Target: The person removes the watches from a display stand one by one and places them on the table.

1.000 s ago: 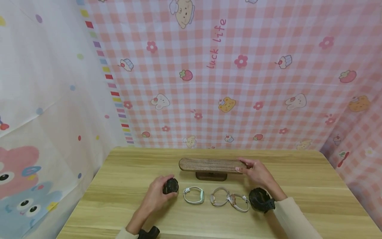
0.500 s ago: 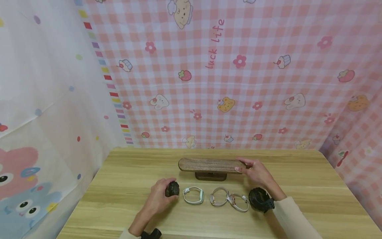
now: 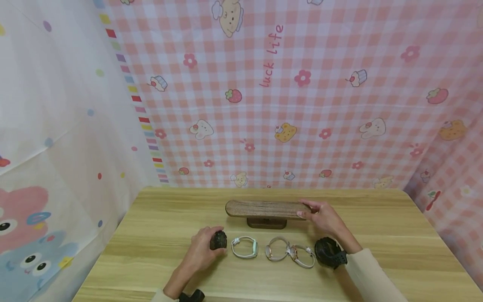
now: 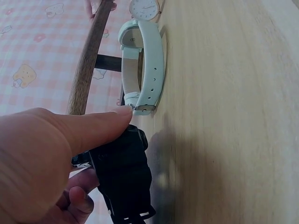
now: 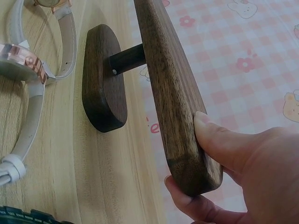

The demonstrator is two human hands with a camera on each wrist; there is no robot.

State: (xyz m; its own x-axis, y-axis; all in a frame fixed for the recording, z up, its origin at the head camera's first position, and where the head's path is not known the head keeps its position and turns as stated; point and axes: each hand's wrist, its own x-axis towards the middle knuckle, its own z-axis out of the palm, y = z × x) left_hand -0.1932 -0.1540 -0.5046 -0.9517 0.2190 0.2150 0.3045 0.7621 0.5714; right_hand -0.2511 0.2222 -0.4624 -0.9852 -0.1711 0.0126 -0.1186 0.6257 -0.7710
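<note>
My left hand (image 3: 201, 250) pinches a black wristwatch (image 3: 219, 240) between thumb and fingers, low over the table. In the left wrist view the thumb lies along the top of the watch (image 4: 124, 163). Just right of it stands a watch with a white strap and mint-green case (image 3: 255, 248), on its side. My right hand (image 3: 320, 214) grips the right end of the dark wooden top bar (image 3: 264, 207) of a T-shaped watch stand. Its thumb (image 5: 224, 140) presses on the bar's side, fingers beneath. The stand's oval base (image 3: 266, 223) rests on the table.
Two pale-strapped watches, one with a gold-toned case (image 3: 268, 251) and the other rose-gold (image 3: 294, 253), stand together in the middle. A chunky black watch (image 3: 323, 251) lies under the right wrist. A pink checked cloth (image 3: 264, 105) hangs behind the wooden table (image 3: 170, 205).
My left hand has shifted slightly right and nearer to me with the black watch, whose face has turned more sideways. The right hand and the stand keep their place.
</note>
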